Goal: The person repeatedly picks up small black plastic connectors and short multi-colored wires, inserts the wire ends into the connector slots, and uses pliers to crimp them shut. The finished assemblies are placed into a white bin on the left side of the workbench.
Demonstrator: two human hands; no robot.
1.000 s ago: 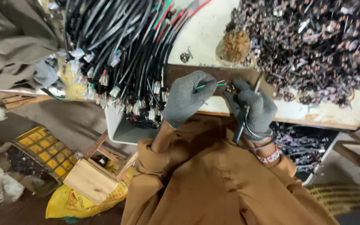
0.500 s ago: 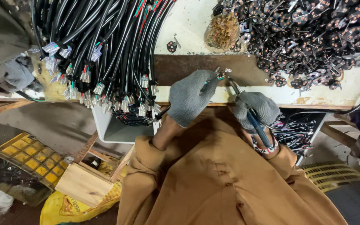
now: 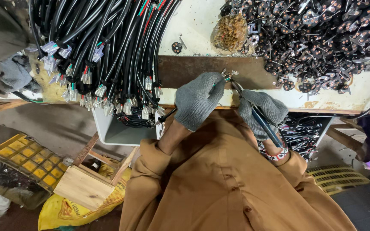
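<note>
Both my hands wear grey knit gloves and meet over a brown metal strip (image 3: 185, 70) at the bench edge. My left hand (image 3: 200, 100) pinches the end of a black cable (image 3: 168, 115) with red and green wire tips. My right hand (image 3: 260, 112) grips blue-handled pliers (image 3: 262, 122), whose jaws touch the wire tips near a small metal terminal (image 3: 229, 73). My tan sleeves fill the lower frame.
A thick bundle of black cables with white connectors (image 3: 108, 51) hangs over the bench at left. A heap of small dark round parts (image 3: 330, 38) covers the right. A bag of brass bits (image 3: 230, 32) lies behind. A white bin (image 3: 116, 132), wooden block (image 3: 84, 186) and yellow crates (image 3: 26, 162) stand below.
The view shifted a little; my hands stayed together at the strip, and the pliers' jaws have closed in on the wire tips.
</note>
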